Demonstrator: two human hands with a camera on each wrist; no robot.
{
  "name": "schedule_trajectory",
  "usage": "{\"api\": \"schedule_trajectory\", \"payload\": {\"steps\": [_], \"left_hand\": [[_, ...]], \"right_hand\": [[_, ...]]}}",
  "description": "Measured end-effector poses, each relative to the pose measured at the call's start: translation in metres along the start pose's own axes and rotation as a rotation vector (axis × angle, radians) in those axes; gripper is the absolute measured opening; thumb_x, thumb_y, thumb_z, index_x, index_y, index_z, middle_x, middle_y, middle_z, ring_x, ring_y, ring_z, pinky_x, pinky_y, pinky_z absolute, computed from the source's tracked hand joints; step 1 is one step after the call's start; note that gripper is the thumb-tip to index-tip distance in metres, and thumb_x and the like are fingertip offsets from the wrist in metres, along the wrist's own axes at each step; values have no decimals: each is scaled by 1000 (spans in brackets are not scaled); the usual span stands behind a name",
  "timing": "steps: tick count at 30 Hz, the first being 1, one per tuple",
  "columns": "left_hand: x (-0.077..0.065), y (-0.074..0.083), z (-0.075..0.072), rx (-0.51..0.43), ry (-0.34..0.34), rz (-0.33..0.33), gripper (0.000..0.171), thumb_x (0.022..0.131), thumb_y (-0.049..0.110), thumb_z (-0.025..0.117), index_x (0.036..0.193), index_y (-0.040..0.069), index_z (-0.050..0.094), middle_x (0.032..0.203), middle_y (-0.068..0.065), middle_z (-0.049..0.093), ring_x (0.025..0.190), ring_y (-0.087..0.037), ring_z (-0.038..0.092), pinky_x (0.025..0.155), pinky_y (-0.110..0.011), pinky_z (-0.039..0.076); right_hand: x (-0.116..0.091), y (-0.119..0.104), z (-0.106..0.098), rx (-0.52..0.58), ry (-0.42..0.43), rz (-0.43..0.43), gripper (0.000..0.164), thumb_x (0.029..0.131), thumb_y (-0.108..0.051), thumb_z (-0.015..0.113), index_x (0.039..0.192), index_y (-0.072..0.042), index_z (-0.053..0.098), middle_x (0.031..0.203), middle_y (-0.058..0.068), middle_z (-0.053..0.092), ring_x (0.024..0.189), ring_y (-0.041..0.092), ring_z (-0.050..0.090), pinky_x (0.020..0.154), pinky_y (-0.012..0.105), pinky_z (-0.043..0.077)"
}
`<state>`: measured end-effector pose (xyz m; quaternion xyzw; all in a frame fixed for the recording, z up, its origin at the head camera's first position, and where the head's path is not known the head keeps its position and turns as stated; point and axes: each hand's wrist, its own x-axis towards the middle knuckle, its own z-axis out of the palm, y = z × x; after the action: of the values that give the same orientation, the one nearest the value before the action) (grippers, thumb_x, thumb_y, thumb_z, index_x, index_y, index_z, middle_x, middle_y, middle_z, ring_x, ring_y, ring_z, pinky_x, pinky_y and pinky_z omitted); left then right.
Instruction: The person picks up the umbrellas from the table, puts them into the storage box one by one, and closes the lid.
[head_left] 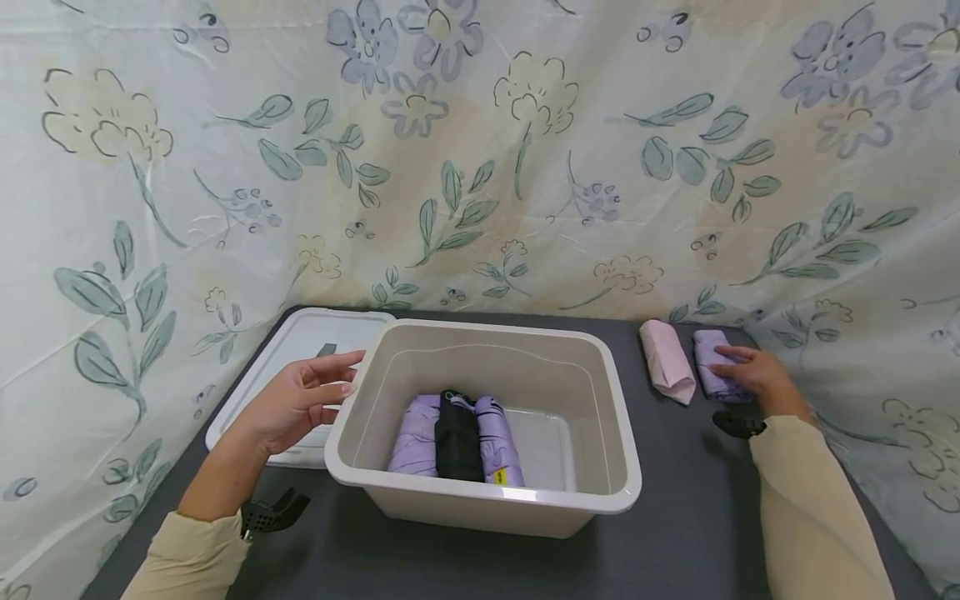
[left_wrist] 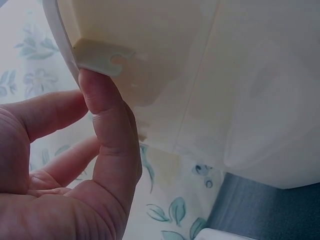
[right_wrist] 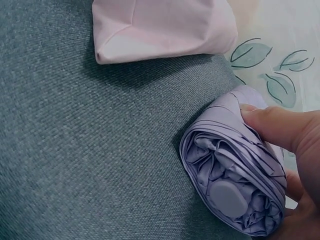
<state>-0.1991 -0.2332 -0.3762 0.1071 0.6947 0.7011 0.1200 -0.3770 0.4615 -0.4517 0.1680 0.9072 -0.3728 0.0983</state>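
My right hand (head_left: 757, 375) grips a lavender folded umbrella (right_wrist: 230, 165) at the far right of the dark table. In the right wrist view its thumb lies on the pleated fabric, other fingers are behind, and an oval end knob faces the camera. A pale pink wrapped roll (head_left: 667, 361) lies just left of it. My left hand (head_left: 300, 400), fingers loosely bent, touches the left rim of a beige plastic bin (head_left: 487, 500); the left wrist view has a fingertip below the rim. Inside the bin, a black rolled bundle (head_left: 459, 437) lies between a purple roll (head_left: 416, 437) and another purple roll (head_left: 497, 442).
A white lid (head_left: 277, 367) lies flat on the table (head_left: 675, 517), left of the bin and partly behind the left hand. A flowered curtain (head_left: 480, 167) hangs along the table's back and both sides. The bin's right part shows bare floor.
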Motion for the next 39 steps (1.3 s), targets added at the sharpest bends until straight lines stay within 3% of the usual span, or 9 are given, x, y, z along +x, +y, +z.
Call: {"api": "schedule_trajectory", "payload": {"steps": [8, 15, 24, 34, 39], "left_hand": [[1, 2, 1, 2, -5, 0, 53, 102, 6, 60, 153, 4, 47, 114, 2, 70, 99, -15, 75, 83, -37, 63], [0, -2, 0, 1, 15, -12, 51, 102, 7, 61, 152, 9, 50, 114, 4, 71, 100, -15, 75, 85, -38, 63], [-1, 2, 1, 11, -8, 11, 51, 102, 7, 60, 152, 7, 48, 114, 3, 71, 100, -15, 75, 84, -37, 63], [-1, 2, 1, -14, -2, 8, 46, 102, 6, 60, 148, 13, 56, 114, 2, 71, 100, -15, 74, 84, -36, 63], [-1, 2, 1, -7, 0, 5, 47, 102, 5, 60, 148, 12, 56, 114, 3, 71, 100, -15, 74, 84, -37, 63]], "right_hand": [[2, 1, 0, 38, -23, 27, 81, 98, -44, 65, 161, -13, 26, 167, 32, -2, 151, 57, 11, 120, 71, 18], [6, 1, 0, -45, -9, -15, 80, 98, -46, 66, 160, -10, 30, 166, 34, 2, 150, 58, 11, 119, 70, 20], [7, -2, 3, -43, 36, -12, 77, 98, -41, 67, 159, -10, 33, 166, 34, 5, 150, 58, 14, 119, 70, 23], [3, -1, 3, 15, 48, -44, 76, 97, -37, 69, 158, -6, 34, 165, 35, 8, 146, 55, 23, 116, 66, 32], [3, 6, 4, 82, 59, -9, 79, 97, -42, 68, 159, -10, 33, 166, 33, 13, 142, 51, 32, 111, 66, 39]]}}
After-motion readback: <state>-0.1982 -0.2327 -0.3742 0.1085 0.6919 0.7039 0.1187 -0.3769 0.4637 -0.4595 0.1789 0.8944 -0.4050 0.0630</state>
